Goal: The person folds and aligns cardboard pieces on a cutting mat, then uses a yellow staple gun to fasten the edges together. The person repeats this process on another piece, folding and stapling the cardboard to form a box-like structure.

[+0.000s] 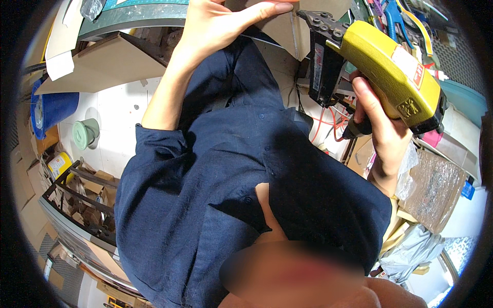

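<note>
My right hand (380, 113) is wrapped round the handle of a yellow and black pneumatic nail gun (385, 61). Its black magazine (326, 69) hangs on the left side, and its dark nose points up and left, near my left thumb. At the top edge my left hand (215, 25) reaches out with its thumb stretched to the right, over a light brown board (275, 38). The thumb stands apart from the other fingers, which the frame mostly cuts off. I cannot tell whether the left hand touches the board.
A green-topped worktable (138, 15) stands at the upper left above a brown panel (102, 64). A blue bin (56, 105) and a pale green container (84, 132) are on the left. Red hoses (328, 123) run below the nail gun. Blue-handled pliers (395, 23) lie at the upper right.
</note>
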